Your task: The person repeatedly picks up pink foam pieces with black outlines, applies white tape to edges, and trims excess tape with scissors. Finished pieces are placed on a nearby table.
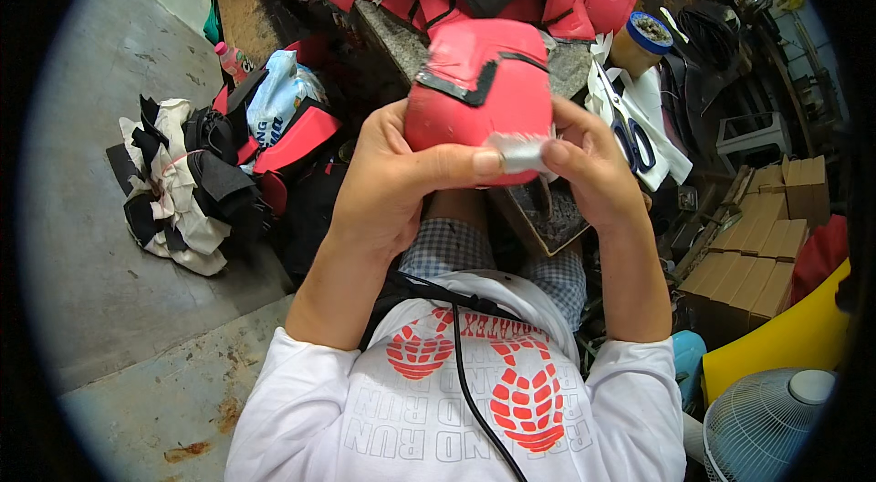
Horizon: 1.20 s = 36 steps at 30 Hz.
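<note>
Bench [572, 69] apparently behind red piece [493, 122], scissors [618, 109] nearby

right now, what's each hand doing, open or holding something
Left hand: closed, holding the red piece at its lower left.
Right hand: closed, holding the same red piece at its lower right, beside the pale strip.

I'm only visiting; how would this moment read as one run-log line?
left hand: holds red piece | right hand: holds its other side | near edge: whitish patch | at right: scissors, blue-lidded jar
</note>
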Motion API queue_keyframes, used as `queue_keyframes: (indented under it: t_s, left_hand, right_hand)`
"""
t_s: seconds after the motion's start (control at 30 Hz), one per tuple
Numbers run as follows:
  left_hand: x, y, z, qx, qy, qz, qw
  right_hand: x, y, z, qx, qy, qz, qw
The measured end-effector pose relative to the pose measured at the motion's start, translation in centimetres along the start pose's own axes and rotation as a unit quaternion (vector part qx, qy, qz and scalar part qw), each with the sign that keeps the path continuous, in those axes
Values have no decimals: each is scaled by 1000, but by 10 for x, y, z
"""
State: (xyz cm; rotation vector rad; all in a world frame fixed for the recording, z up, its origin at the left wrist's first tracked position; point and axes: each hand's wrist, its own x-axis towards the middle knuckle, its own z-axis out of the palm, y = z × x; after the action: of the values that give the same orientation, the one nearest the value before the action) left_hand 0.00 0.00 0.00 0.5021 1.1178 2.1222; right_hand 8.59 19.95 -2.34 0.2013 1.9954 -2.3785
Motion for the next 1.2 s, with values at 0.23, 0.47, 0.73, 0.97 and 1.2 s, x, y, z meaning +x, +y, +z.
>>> queue_keyframes:
  t_s: [0.23,0.47,0.73,0.97,1.2]
  left_hand:
    - [3,14,4,100,-31,-64,992]
    - [10,19,6,156,-64,-45,985]
    - [28,-4,9,536,13,231,812]
    - [90,-33,-29,611,4,165,774]
    - [111,-54,-72,648,20,45,760]
  right_hand:
    - [-7,-1,21,189,-59,-69,978]
    - [-11,-6,31,209,-14,-93,973]
    - [12,7,23,86,114,-180,973]
    - [-6,20,-28,-493,242,-91,831]
    - [-71,47,-65,-677,211,-112,696]
